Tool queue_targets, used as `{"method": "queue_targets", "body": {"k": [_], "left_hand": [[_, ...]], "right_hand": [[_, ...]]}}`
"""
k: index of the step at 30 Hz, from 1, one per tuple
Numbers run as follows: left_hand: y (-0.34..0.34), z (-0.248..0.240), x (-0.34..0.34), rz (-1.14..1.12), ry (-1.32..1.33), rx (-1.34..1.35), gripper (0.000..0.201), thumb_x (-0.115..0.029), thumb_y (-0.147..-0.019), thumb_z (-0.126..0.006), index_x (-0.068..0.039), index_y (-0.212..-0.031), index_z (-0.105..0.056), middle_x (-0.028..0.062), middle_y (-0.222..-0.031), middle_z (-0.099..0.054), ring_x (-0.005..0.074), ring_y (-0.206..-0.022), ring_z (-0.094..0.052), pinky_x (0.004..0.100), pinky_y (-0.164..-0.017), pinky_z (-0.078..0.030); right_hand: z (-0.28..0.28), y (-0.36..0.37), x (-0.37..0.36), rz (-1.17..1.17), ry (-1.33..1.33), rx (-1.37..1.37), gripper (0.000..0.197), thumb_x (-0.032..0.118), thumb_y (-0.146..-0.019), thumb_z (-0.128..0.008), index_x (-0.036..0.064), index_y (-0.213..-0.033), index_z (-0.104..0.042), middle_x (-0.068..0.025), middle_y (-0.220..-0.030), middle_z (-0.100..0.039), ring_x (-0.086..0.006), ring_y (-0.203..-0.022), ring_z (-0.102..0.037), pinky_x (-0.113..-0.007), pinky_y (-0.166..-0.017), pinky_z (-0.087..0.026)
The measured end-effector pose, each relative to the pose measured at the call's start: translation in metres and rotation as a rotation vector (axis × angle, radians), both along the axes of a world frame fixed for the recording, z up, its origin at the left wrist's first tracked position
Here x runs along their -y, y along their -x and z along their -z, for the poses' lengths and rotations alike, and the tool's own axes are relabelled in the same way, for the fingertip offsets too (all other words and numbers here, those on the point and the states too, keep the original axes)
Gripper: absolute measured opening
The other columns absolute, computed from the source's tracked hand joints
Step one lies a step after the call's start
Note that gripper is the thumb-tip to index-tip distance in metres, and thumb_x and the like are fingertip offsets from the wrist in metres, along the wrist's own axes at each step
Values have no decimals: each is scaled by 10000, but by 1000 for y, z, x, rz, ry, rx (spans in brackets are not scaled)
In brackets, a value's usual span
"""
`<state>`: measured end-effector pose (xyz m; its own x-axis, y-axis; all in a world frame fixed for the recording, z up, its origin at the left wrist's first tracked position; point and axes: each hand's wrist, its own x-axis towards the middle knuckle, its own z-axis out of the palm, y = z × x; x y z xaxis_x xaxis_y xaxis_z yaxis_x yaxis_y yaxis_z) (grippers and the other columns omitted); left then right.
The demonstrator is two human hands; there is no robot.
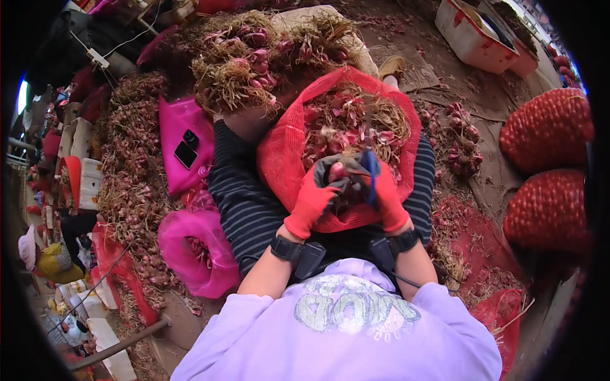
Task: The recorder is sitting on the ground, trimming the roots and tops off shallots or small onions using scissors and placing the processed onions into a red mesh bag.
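My left hand [312,195], in a red glove with a dark grey palm, is closed round a pinkish-red shallot [337,171]. Close against it, my right hand [386,190], gloved the same way, grips a blue-handled cutting tool [369,166]. A thin blade seems to point away from me; motion blur hides whether it is a knife or scissors. Both hands are over the near side of an open red mesh bag [279,149] between my legs. Inside the bag lie dry stems, papery skins and some reddish pieces [356,124].
Shallot bunches with dry stems [248,60] are heaped beyond the bag. On the left, a phone [185,154] lies on pink plastic [171,120], near a pink mesh bag [190,254] and a long shallot pile [136,152]. Full red sacks [548,130] and a white foam box [473,41] stand right.
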<state>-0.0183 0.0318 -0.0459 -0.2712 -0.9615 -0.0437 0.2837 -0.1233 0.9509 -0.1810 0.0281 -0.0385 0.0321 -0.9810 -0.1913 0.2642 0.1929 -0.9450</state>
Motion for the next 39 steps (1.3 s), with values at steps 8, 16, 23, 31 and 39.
{"method": "queue_targets", "body": {"k": [8,16,23,31,39], "left_hand": [[-22,0,0,44,-447,-444,357,-39,-908,-515,-73,-1257,-449,22,-1086,-552,119,-957,-564,239,-795,-483],[-23,-7,-2,-92,-61,51,291,-209,-920,-547,-105,-1188,-500,21,-994,-576,140,-896,-577,226,-751,-482],[-26,-4,4,-110,-632,-609,223,-252,-914,-559,-116,-1090,-539,14,-958,-586,156,-853,-581,262,-673,-490],[-26,-4,-3,-92,-394,-409,219,-240,-933,-527,-116,-1114,-526,-10,-985,-558,112,-850,-558,249,-689,-473],[-36,-34,-2,49,-274,-282,282,-260,-932,-532,-85,-1151,-507,-15,-989,-549,75,-903,-541,247,-741,-479]], "right_hand": [[9,-5,11,-111,-164,289,215,246,-879,-571,66,-992,-541,21,-649,-506,-63,-506,-477,-203,-426,-372],[-35,31,-35,-315,78,-254,131,220,-838,-612,92,-811,-598,10,-664,-567,-105,-531,-500,-250,-500,-393],[-56,39,-66,-350,-5,-757,257,307,-784,-652,54,-759,-614,-106,-647,-590,-259,-585,-584,-334,-562,-429],[-43,21,-51,-357,36,-765,367,410,-748,-696,54,-773,-611,-126,-674,-596,-295,-626,-586,-365,-582,-437],[-34,16,-44,-359,52,-747,410,480,-741,-677,77,-795,-627,-125,-672,-601,-298,-635,-598,-377,-578,-442]]}}
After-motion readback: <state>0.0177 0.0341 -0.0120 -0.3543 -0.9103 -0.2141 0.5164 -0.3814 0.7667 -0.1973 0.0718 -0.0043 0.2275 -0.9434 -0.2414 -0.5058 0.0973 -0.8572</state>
